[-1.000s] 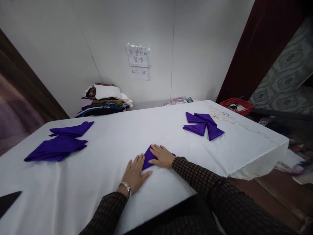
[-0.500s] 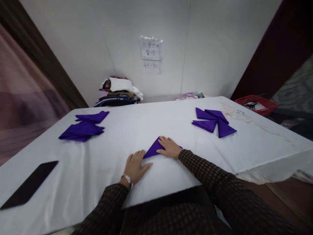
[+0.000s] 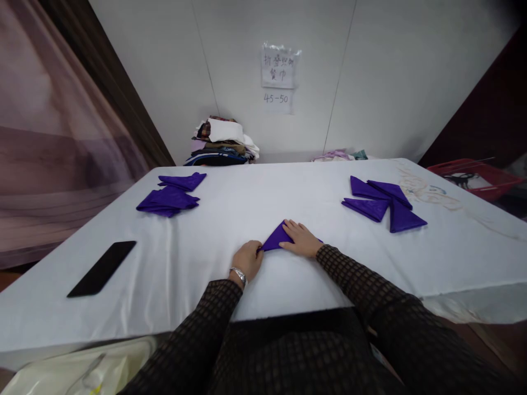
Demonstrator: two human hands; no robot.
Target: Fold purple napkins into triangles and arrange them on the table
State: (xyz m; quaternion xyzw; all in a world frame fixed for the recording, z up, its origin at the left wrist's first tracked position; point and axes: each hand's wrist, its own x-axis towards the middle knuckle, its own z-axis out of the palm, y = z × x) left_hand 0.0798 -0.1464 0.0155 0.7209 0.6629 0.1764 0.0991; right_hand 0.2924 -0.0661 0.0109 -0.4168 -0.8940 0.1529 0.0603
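Note:
A purple cloth napkin (image 3: 274,240), folded into a triangle, lies on the white tablecloth in front of me. My left hand (image 3: 247,260), with a silver watch or bracelet at its wrist, pinches the napkin's left corner between curled fingers. Flat across the napkin's right part rests my right hand (image 3: 302,240), fingers stretched out, covering much of it. A bit of purple shows beyond the right wrist.
Purple folded napkins (image 3: 168,201) lie at the far left, and several folded triangles (image 3: 405,217) at the right. A flat black board (image 3: 102,269) sits at the left front. Stacked clothes (image 3: 224,144) and a red basket (image 3: 489,189) stand beyond the table.
My left hand has gone from lying spread beside the napkin to closing on its left corner. The right hand stays flat on the cloth. The view has shifted to the left.

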